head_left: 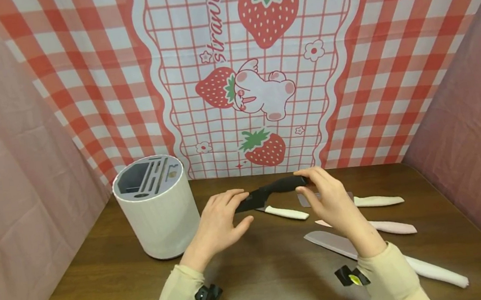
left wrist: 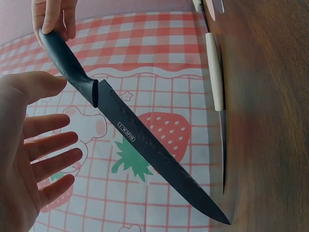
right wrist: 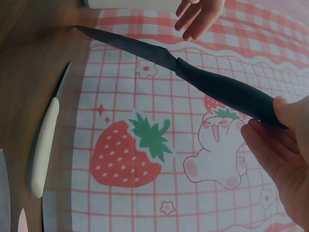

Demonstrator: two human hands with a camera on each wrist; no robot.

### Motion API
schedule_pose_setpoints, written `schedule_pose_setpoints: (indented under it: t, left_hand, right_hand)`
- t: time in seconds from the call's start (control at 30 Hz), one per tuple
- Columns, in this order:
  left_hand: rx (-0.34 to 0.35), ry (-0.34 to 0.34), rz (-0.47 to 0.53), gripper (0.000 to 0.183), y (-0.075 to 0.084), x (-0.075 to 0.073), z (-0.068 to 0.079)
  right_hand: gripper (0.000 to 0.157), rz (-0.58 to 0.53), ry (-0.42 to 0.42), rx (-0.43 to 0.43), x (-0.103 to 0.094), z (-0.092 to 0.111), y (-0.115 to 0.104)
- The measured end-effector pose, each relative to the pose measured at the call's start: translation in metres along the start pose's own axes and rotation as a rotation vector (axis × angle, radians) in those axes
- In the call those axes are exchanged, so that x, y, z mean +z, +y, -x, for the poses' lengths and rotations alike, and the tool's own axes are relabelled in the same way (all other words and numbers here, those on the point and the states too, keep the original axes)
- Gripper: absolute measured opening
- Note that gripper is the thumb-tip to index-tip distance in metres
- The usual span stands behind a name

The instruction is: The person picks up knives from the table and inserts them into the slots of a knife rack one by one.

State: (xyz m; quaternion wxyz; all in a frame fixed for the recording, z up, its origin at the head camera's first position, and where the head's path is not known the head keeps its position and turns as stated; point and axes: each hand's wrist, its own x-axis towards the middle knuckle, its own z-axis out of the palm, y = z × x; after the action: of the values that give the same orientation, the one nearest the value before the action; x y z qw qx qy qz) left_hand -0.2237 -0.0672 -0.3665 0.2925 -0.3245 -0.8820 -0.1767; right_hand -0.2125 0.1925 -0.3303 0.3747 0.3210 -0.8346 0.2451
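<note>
A black knife [left wrist: 145, 150] with a dark handle hangs above the table, its blade slanting down to the left in the head view. My right hand [head_left: 328, 197] pinches the handle's end between thumb and fingers. Beside the blade, my left hand [head_left: 220, 224] has its fingers spread and relaxed; in the left wrist view [left wrist: 43, 150] they hold nothing. Behind and below the black knife lies a small knife with a cream handle [head_left: 287, 213]. To the left stands a white knife block [head_left: 165, 228] with a grey slotted top.
At the right of the wooden table [head_left: 256, 291] lie a cleaver with a cream handle [head_left: 379, 200], a pink-handled knife [head_left: 394, 227] and a long white-handled knife [head_left: 437, 272]. A strawberry-print cloth [head_left: 258, 69] hangs behind the table, with pink curtains at both sides.
</note>
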Motion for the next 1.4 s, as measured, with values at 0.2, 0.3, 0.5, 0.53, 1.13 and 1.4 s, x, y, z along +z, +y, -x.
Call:
schedule_pose_setpoints:
  t: [0.2,0.3,0.5,0.53,1.13,1.4]
  left_hand:
    - [-0.004,0.0,-0.001,0.049,0.0,-0.001,-0.001]
    - [-0.001,0.008,-0.002,0.049,0.0,-0.001,-0.001]
    - [0.006,0.03,0.0,0.049,-0.001,-0.002,-0.002]
    - [0.008,0.034,0.001,0.049,-0.001,-0.002,-0.002]
    - [0.016,0.054,0.003,0.046,0.0,-0.005,-0.005]
    - [0.039,0.094,0.014,0.046,0.0,-0.007,-0.008]
  right_hand:
    - [0.041,-0.011,0.019,-0.009,0.0,-0.003,-0.001]
    - [0.041,-0.014,0.028,-0.012,-0.001,-0.005,-0.002]
    - [0.04,-0.01,0.053,-0.024,-0.002,-0.011,-0.007]
    - [0.039,-0.009,0.055,-0.024,-0.002,-0.012,-0.008]
    - [0.039,-0.077,0.089,-0.039,-0.009,-0.033,-0.019]
    - [0.034,-0.096,0.086,-0.031,-0.012,-0.04,-0.023]
